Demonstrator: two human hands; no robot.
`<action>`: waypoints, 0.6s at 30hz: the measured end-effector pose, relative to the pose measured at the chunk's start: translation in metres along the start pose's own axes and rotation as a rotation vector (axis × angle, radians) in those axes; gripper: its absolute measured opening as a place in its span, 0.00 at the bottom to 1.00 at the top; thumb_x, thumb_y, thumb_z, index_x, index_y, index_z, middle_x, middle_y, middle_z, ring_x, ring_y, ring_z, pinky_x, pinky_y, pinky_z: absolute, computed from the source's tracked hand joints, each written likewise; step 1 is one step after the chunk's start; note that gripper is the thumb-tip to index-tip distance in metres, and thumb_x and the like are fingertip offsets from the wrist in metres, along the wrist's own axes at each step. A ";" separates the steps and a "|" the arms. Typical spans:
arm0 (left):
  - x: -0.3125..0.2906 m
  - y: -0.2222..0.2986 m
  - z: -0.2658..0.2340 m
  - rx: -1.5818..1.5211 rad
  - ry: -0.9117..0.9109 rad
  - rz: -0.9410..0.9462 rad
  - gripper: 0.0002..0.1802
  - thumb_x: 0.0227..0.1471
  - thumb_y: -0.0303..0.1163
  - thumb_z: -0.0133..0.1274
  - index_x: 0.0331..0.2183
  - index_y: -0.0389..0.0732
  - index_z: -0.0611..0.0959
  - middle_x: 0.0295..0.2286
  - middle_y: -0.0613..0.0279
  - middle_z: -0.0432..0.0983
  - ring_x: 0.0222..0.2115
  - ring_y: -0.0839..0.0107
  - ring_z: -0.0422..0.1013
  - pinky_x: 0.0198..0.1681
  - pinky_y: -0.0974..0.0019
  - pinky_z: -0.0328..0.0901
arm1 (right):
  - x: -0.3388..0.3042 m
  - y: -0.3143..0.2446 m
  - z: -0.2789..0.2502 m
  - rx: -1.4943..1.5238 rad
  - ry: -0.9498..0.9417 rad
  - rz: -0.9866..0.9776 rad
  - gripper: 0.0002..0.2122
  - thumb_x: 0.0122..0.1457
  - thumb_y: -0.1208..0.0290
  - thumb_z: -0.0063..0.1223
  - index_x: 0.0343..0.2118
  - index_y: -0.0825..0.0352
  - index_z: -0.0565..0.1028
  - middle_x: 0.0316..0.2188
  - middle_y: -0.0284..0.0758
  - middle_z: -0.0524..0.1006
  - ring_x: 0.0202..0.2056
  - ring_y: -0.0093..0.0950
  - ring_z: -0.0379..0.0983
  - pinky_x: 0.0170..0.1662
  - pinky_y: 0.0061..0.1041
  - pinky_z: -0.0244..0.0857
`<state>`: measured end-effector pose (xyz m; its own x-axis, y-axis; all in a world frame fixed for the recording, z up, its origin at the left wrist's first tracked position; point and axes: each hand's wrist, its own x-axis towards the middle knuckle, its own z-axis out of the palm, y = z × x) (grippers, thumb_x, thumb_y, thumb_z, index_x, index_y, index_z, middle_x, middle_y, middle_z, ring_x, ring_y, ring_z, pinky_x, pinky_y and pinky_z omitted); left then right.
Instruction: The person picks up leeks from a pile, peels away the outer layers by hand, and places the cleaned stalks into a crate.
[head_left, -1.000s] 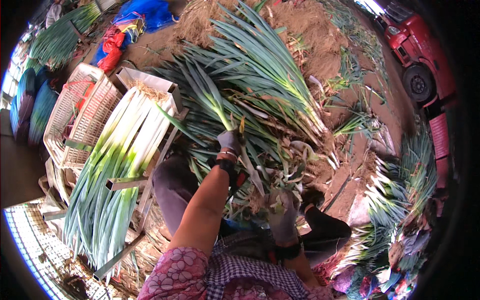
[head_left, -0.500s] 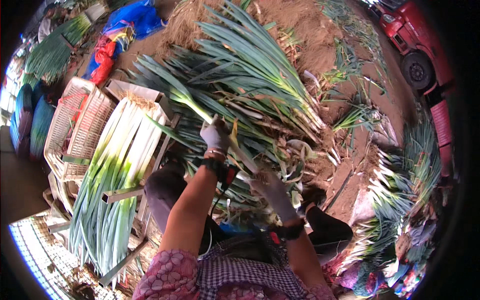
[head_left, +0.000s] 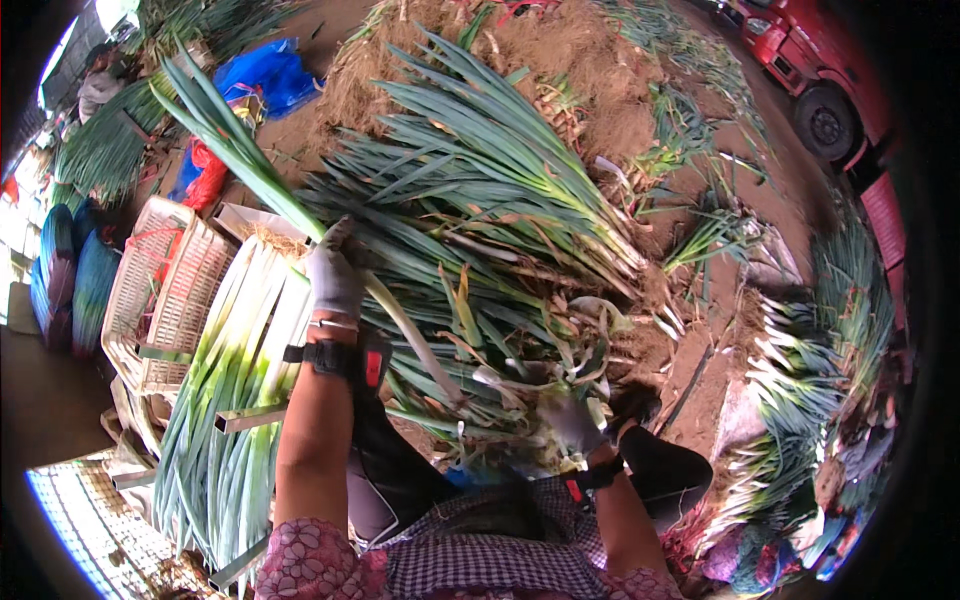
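Observation:
My left hand (head_left: 337,275), in a grey glove, is closed round a long green onion (head_left: 268,178). Its green leaves reach up and to the far left, and its pale stalk slants down right toward my lap. My right hand (head_left: 570,418), gloved too, is apart from that stalk, low over loose peelings (head_left: 590,325) by my right foot. Its fingers are blurred, so whether they hold anything is unclear. Ahead of both hands lies a large heap of green onions (head_left: 520,150), with roots and white ends toward the right.
Clean green onions (head_left: 245,320) lie bundled on a metal frame (head_left: 250,418) at my left, beside a cream plastic basket (head_left: 165,290). Blue plastic sheeting (head_left: 268,80) and red netting (head_left: 207,175) lie beyond. More onions (head_left: 790,380) line the right; a red truck (head_left: 830,110) stands far right.
My left hand has swung left with the green onion, toward the bundle. My right hand has come off the stalk's lower end and moved slightly right and down.

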<state>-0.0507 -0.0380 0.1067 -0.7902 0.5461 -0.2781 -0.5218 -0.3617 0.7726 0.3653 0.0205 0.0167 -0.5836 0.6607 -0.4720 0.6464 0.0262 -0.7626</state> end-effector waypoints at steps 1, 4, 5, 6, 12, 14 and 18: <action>-0.008 -0.004 0.015 0.054 0.001 0.066 0.08 0.48 0.29 0.54 0.22 0.44 0.73 0.11 0.72 0.59 0.11 0.74 0.58 0.17 0.69 0.58 | 0.022 -0.002 -0.005 -0.004 0.088 -0.022 0.12 0.57 0.63 0.51 0.36 0.67 0.77 0.29 0.43 0.78 0.31 0.37 0.75 0.37 0.31 0.67; -0.026 0.001 0.019 0.357 -0.039 0.231 0.08 0.48 0.26 0.50 0.34 0.35 0.76 0.16 0.64 0.67 0.17 0.71 0.66 0.23 0.70 0.62 | 0.109 -0.040 -0.001 0.010 0.173 -0.188 0.14 0.56 0.62 0.51 0.36 0.68 0.76 0.27 0.43 0.78 0.32 0.40 0.75 0.37 0.32 0.68; -0.033 -0.001 0.025 0.354 -0.036 0.179 0.09 0.48 0.25 0.49 0.35 0.35 0.76 0.17 0.65 0.67 0.18 0.72 0.66 0.24 0.70 0.62 | 0.142 -0.035 0.005 -0.030 0.238 -0.277 0.14 0.56 0.62 0.52 0.38 0.68 0.76 0.29 0.44 0.78 0.35 0.42 0.75 0.38 0.34 0.68; -0.039 -0.002 0.035 0.340 -0.042 0.121 0.10 0.48 0.25 0.48 0.35 0.35 0.76 0.18 0.65 0.67 0.19 0.73 0.66 0.25 0.70 0.62 | 0.172 -0.027 0.006 -0.080 0.315 -0.362 0.14 0.55 0.63 0.53 0.39 0.68 0.75 0.32 0.44 0.77 0.37 0.43 0.74 0.40 0.35 0.67; -0.061 0.005 0.039 0.170 0.029 0.009 0.13 0.45 0.24 0.49 0.36 0.34 0.75 0.23 0.63 0.69 0.21 0.73 0.66 0.27 0.70 0.63 | 0.321 0.007 0.032 -0.507 0.365 -0.463 0.19 0.54 0.64 0.52 0.49 0.60 0.68 0.51 0.43 0.67 0.47 0.45 0.67 0.45 0.42 0.65; -0.066 0.016 0.039 0.166 0.052 0.008 0.13 0.44 0.24 0.49 0.36 0.33 0.75 0.22 0.62 0.69 0.21 0.71 0.67 0.26 0.69 0.64 | 0.345 -0.004 0.049 -0.647 0.292 -0.341 0.20 0.54 0.64 0.52 0.50 0.58 0.67 0.52 0.42 0.66 0.48 0.47 0.66 0.47 0.42 0.63; -0.064 0.019 0.041 0.134 0.119 -0.014 0.14 0.43 0.24 0.48 0.36 0.32 0.75 0.20 0.61 0.68 0.20 0.69 0.67 0.27 0.67 0.64 | 0.364 -0.025 0.051 -0.823 0.406 -0.329 0.19 0.47 0.61 0.57 0.44 0.57 0.71 0.43 0.40 0.72 0.45 0.45 0.68 0.47 0.46 0.58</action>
<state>0.0034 -0.0491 0.1621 -0.8199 0.4543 -0.3485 -0.4917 -0.2467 0.8351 0.1117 0.2223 -0.1591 -0.6821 0.7311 0.0154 0.7128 0.6695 -0.2091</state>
